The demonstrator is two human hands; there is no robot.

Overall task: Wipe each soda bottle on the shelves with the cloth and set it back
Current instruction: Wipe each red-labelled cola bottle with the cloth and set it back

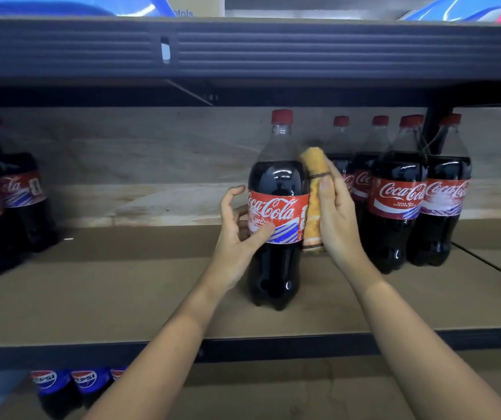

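Observation:
A large Coca-Cola bottle (pixel 276 207) with a red cap stands upright on the middle shelf (pixel 122 283). My left hand (pixel 237 234) is at its left side, thumb on the red label, fingers loosely curled and apart from the bottle. My right hand (pixel 337 216) holds an orange cloth (pixel 314 195) pressed flat against the bottle's right side. Several more Coca-Cola bottles (pixel 397 195) stand grouped to the right, and others (pixel 4 207) at the far left.
Pepsi bottles (pixel 70 386) show on the lower shelf at bottom left. A dark metal shelf beam (pixel 243 47) runs overhead, and the front rail (pixel 288 344) crosses under my forearms. A black upright (pixel 434 128) stands behind the right group.

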